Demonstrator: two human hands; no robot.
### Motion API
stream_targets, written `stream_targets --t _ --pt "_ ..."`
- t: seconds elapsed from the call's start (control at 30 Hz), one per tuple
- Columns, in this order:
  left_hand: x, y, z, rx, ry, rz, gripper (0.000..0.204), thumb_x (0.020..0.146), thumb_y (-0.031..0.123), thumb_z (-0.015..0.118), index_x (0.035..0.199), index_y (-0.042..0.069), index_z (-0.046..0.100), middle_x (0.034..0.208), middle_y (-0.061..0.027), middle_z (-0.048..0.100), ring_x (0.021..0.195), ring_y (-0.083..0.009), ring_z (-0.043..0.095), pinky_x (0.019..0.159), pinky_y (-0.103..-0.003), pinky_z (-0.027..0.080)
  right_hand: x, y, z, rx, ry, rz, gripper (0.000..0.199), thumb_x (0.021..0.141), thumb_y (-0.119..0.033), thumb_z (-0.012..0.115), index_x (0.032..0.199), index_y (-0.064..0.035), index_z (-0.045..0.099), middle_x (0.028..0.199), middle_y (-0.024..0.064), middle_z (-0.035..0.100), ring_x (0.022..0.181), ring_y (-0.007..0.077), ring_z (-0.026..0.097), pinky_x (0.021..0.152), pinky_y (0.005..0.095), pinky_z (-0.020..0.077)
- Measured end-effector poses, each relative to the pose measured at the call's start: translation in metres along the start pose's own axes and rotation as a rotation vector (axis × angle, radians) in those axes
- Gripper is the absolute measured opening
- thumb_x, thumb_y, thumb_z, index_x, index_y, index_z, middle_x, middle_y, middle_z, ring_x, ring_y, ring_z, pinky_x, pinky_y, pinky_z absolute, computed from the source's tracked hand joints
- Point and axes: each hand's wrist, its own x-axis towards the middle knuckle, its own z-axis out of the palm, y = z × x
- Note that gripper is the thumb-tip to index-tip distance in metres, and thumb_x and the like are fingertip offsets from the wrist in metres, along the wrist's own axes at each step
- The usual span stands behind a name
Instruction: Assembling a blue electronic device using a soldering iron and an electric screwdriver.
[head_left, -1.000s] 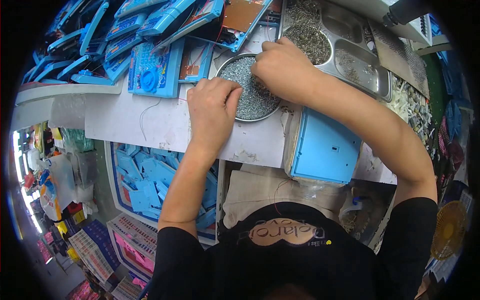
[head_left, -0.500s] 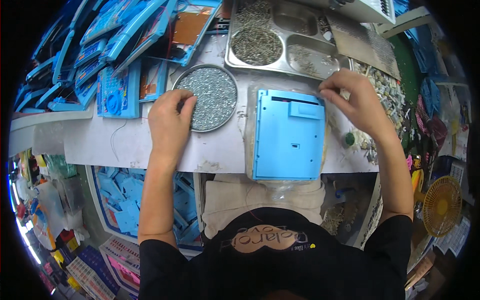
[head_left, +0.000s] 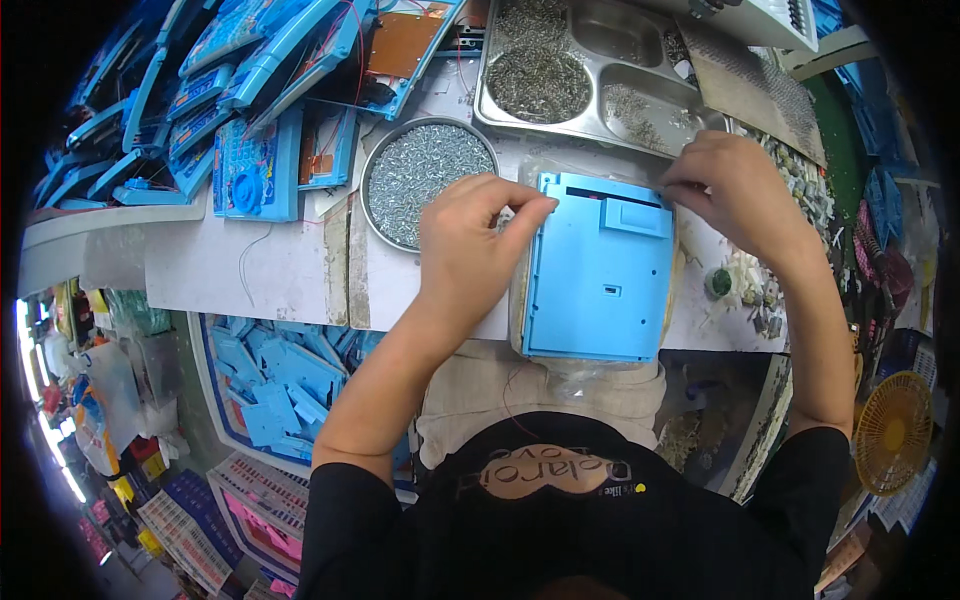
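A light-blue plastic casing (head_left: 597, 280) lies flat on a padded, plastic-wrapped block (head_left: 519, 290) at the table's front edge. My left hand (head_left: 474, 240) is over the casing's upper left corner, thumb and forefinger pinched together; whatever is between them is too small to make out. At the upper right corner, my right hand (head_left: 728, 185) has its fingers closed in a pinch, and their tips are partly hidden. Just left of the casing stands a round metal dish (head_left: 367, 200) full of small silver screws (head_left: 420, 180), partly behind my left hand.
A steel compartment tray (head_left: 545, 125) holding small metal parts stands behind the casing. Blue electronic toy units (head_left: 255, 165) are heaped at the far left. Small pale parts (head_left: 765, 285) lie at the right. Below the table edge, a bin (head_left: 215, 400) contains blue plastic pieces.
My left hand has moved right, from the screw dish to the casing's upper left corner. My right hand stays by the upper right corner. The whole view has shifted slightly.
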Motion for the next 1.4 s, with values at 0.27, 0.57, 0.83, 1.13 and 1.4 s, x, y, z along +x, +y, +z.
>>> stream_targets --t 0.27,0.57,0.83,1.13,1.4 --pt "0.001 -0.003 0.014 0.133 0.101 0.267 0.008 0.077 0.006 0.082 0.078 0.006 0.073 0.077 -0.0061 0.069 0.074 -0.0248 0.063 0.066 -0.036 0.048 -0.072 -0.019 0.039 0.574 0.347 0.264 0.01 0.081 -0.001 0.078 0.09 0.0026 0.076 0.082 0.0105 0.071 0.075 0.0187 0.063 0.07 0.0311 0.0475" --pt "-0.003 -0.006 0.021 0.007 0.093 0.157 0.009 0.078 0.004 0.082 0.081 0.003 0.073 0.078 -0.0083 0.069 0.07 -0.0243 0.065 0.063 -0.034 0.05 -0.079 -0.048 0.088 0.544 0.548 0.211 0.017 0.077 -0.001 0.084 0.093 -0.002 0.079 0.08 0.0067 0.068 0.075 0.0187 0.06 0.069 0.0305 0.0459" --pt "-0.002 -0.013 -0.016 0.103 0.185 0.037 0.017 0.078 0.004 0.084 0.094 0.004 0.078 0.094 -0.0083 0.072 0.078 -0.017 0.064 0.065 -0.029 0.048 -0.085 -0.041 0.089 0.57 0.476 0.225 0.024 0.075 -0.002 0.085 0.099 -0.0043 0.081 0.083 0.0058 0.067 0.08 0.0177 0.06 0.071 0.0299 0.046" --pt "-0.008 -0.054 -0.059 0.525 0.013 -0.004 0.005 0.08 0.016 0.08 0.081 0.012 0.078 0.089 -0.0043 0.069 0.092 -0.0262 0.063 0.084 -0.043 0.043 -0.018 -0.04 0.023 0.396 0.381 -0.011 0.019 0.079 -0.003 0.079 0.097 -0.0045 0.078 0.083 0.0067 0.066 0.079 0.0218 0.06 0.071 0.0341 0.0462" --pt "-0.006 -0.061 -0.054 0.591 0.119 0.125 0.008 0.08 0.01 0.08 0.081 0.006 0.073 0.083 -0.0061 0.071 0.081 -0.0256 0.065 0.074 -0.04 0.048 0.156 -0.075 0.084 -0.322 0.069 -0.357 0.008 0.079 -0.015 0.071 0.081 -0.0097 0.077 0.094 0.0038 0.072 0.099 0.0236 0.063 0.085 0.0402 0.0503"
